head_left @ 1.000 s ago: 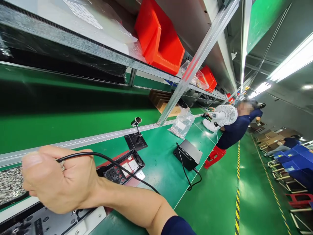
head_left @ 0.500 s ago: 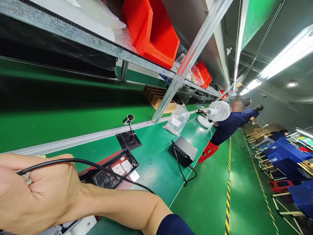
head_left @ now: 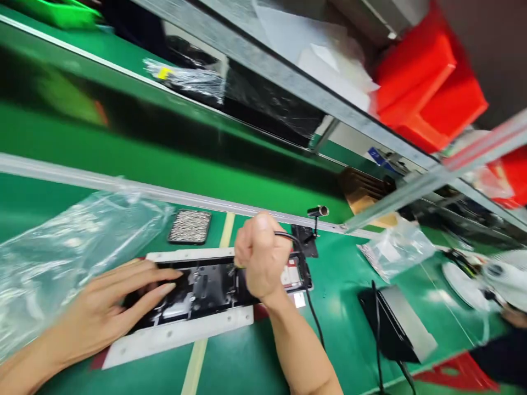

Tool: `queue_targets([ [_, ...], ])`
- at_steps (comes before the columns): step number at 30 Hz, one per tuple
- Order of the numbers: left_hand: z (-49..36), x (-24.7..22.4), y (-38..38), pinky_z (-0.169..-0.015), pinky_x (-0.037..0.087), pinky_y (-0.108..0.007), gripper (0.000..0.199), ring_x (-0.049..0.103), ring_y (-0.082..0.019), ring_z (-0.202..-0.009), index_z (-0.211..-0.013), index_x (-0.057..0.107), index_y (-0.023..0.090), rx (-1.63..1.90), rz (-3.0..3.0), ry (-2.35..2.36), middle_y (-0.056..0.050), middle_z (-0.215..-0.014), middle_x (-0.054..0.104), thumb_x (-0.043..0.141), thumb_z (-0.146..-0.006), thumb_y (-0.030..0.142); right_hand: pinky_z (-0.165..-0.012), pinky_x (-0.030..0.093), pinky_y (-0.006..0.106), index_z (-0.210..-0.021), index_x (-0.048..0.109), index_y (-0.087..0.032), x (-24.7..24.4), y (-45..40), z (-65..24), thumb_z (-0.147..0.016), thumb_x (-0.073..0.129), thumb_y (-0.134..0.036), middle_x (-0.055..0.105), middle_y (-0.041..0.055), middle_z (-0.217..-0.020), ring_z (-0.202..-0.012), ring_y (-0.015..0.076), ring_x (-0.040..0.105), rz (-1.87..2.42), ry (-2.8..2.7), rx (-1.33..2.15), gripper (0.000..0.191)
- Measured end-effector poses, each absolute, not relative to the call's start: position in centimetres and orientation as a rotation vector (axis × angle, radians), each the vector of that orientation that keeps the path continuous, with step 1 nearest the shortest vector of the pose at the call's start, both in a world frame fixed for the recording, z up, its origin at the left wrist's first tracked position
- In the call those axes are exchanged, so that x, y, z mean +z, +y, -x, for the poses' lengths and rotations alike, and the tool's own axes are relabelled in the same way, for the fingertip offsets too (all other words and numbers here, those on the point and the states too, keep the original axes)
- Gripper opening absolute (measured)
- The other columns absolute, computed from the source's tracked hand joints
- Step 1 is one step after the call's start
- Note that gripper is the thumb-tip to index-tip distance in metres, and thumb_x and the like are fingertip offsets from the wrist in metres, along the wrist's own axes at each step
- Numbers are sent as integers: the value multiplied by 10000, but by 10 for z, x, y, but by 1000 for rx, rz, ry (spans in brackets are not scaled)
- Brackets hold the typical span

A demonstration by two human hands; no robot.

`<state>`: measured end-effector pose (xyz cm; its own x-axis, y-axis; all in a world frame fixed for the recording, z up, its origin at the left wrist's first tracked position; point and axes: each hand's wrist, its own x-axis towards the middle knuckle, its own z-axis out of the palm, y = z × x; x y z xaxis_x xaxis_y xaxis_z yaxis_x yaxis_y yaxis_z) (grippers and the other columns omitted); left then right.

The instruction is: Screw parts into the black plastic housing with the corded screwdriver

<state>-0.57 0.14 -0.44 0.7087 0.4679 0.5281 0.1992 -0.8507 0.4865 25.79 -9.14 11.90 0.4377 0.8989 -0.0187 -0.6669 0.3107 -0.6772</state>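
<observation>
bag label (head_left: 389, 250) illegible; left hand (head_left: 112, 305) on black housing (head_left: 212, 286)

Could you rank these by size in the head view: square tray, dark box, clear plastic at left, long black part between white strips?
Clear plastic
Long black part, partly hidden
Dark box
Square tray

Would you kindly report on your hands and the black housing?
Left hand open at black housing. Right hand fisted, black cable trailing. Fist hides part of housing.

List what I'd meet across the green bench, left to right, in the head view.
Clear plastic sheeting, tray of small pieces, right hand, small black stand, clear bag, white fan.
</observation>
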Motion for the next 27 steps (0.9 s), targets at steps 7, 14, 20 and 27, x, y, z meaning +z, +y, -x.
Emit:
queue_targets([
  [7, -4, 2, -11, -1377, 509, -435, 251, 822, -199, -1065, -1314, 867, 302, 834, -2279, 648, 5, -1235, 914, 633, -1231, 337, -364, 259, 209, -685, 425, -280, 137, -88, -253, -1145, 669, -721, 307, -103, -548, -437, 80, 252, 941, -938, 600, 682],
  [14, -6, 10, -10, -1144, 601, -376, 256, 792, -203, -1003, -1314, 863, 269, 885, -2294, 580, -6, -1135, 891, 625, -1228, 308, -330, 270, 223, -701, 419, -295, 139, -89, -252, -1147, 686, -644, 293, -108, -539, -413, 99, 230, 960, -934, 624, 626],
  [20, -2, 4, -4, -1188, 574, -336, 269, 790, -169, -960, -1366, 855, 292, 858, -2367, 521, 21, -1148, 882, 655, -1193, 241, -338, 276, 227, -698, 439, -288, 139, -88, -253, -1155, 695, -626, 305, -108, -536, -407, 100, 246, 937, -934, 622, 623],
  [27, -6, 7, -14, -1216, 530, -373, 237, 754, -166, -940, -1335, 856, 281, 890, -2265, 585, 20, -1117, 862, 644, -1229, 274, -352, 281, 200, -717, 469, -274, 140, -89, -253, -1153, 722, -603, 352, -108, -547, -407, 80, 279, 913, -955, 649, 602],
])
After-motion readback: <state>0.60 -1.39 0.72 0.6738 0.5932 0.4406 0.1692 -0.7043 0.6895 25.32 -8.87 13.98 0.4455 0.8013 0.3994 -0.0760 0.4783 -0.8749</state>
